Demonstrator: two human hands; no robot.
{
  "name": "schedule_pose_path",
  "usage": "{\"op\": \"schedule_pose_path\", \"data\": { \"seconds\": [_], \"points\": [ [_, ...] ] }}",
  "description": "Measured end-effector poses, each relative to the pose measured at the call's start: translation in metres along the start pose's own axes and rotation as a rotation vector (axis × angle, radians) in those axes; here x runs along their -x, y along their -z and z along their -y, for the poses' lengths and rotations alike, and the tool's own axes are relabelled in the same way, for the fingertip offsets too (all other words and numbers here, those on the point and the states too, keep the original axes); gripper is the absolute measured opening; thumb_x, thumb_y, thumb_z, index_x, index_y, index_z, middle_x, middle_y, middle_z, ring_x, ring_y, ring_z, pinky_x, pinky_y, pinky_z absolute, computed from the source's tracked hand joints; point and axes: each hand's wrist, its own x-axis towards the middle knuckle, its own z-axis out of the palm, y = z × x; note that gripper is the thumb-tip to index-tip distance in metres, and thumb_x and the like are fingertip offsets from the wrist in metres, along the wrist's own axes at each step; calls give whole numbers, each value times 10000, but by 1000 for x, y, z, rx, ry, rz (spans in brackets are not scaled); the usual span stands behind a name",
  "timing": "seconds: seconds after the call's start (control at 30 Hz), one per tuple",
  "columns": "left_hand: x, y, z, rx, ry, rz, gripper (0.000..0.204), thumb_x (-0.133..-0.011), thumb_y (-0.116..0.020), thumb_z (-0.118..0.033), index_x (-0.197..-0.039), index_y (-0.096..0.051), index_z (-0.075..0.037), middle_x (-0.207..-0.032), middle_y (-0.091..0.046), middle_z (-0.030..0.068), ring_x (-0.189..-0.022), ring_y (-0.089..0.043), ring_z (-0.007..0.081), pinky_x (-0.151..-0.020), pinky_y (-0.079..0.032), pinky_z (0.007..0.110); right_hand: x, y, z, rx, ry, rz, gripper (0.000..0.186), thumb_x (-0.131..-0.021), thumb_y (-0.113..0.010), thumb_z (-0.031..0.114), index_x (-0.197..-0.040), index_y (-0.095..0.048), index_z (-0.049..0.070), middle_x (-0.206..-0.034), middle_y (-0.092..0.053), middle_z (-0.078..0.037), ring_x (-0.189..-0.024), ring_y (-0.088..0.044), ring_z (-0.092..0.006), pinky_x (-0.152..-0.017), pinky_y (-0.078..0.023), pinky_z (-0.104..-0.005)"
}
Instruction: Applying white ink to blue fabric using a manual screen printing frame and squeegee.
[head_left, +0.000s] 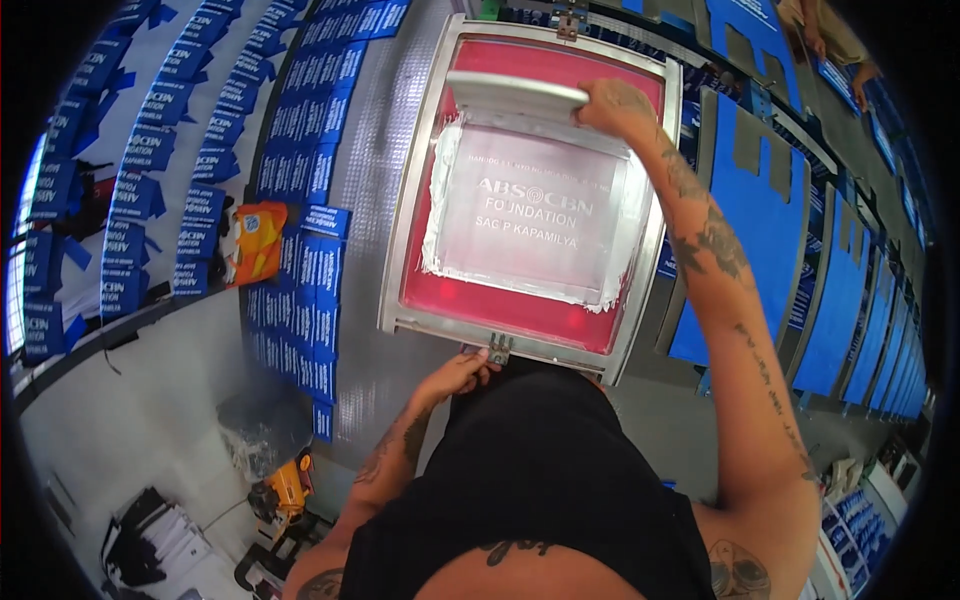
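The print stroke looks ready to begin: the screen point(530, 205) lies flat, white ink spread over its mesh. The squeegee point(515, 98) sits at the far edge, clamped in the right hand point(620, 105); next calls for an even pull. The left hand point(462, 372) pinches the frame's near clamp point(499, 349).

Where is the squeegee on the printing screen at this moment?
In the head view, the squeegee lies at the far end of the screen frame, above the white ink area, gripped by the right hand.
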Motion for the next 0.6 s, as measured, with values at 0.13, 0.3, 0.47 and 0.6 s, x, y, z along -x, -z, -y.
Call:
{"op": "schedule_pose_path", "data": {
  "seconds": [0.13,0.3,0.47,0.6],
  "points": [
    [-1,-34,14,76,-173,-175,562,-985,-409,-494,-806,-638,-14,-605,-542,32,-452,-425,73,-420,-325,221,-26,7,1,-40,90,122,475,-650,-707,277,-1077,-671,72,-944,-690,-178,-911,-658,-327,-812,-510,-401],
    [12,-68,10,134,-280,-510,552,-960,-484,-500,-673,-598,-42,-501,-492,7,-416,-428,75,-398,-310,217,-42,20,12,48,88,364,566,-655,-696,281,-1192,-646,111,-1156,-654,-139,-1081,-614,-306,-906,-489,-389],
    [45,-86,-14,167,-395,-537,569,-928,-539,-519,-613,-573,-46,-494,-504,21,-408,-450,76,-381,-310,208,-52,27,-5,-67,180,274,697,-592,-695,301,-1236,-602,51,-1196,-614,-198,-1078,-600,-320,-887,-484,-364],
    [61,-94,-20,198,-445,-539,572,-918,-558,-522,-596,-563,-49,-489,-505,27,-400,-460,83,-375,-316,201,-55,28,-2,-115,215,280,754,-590,-703,339,-1276,-574,53,-1259,-576,-197,-1140,-561,-338,-943,-455,-364]
  ]
}}
